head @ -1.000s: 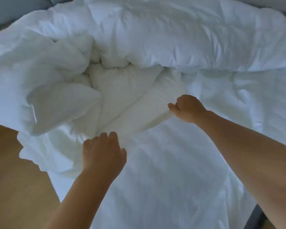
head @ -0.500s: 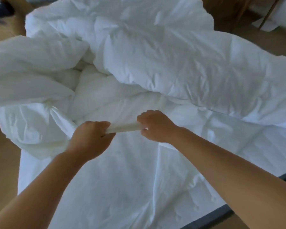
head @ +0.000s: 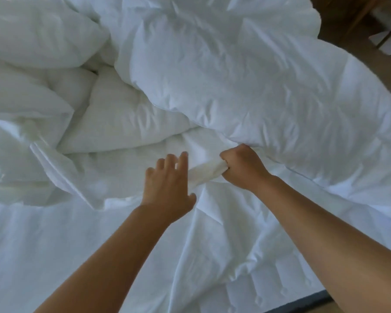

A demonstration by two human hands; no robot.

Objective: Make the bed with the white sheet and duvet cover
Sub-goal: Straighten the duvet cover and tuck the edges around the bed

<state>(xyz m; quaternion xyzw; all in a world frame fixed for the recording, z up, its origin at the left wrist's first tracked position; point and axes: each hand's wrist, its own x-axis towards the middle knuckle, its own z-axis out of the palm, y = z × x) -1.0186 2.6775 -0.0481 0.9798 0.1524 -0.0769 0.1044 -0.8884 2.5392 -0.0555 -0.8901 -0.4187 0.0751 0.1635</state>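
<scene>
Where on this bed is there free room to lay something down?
The flat sheet at lower left, bordered by the heaped duvet above and the left hand, is free. The creased strip between both forearms is narrower. The upper half is crowded with duvet, and the right hand grips a fold.

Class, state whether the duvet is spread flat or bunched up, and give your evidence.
Bunched up: the duvet lies in puffy heaps and folds, and the right hand grips a gathered fold.
</scene>
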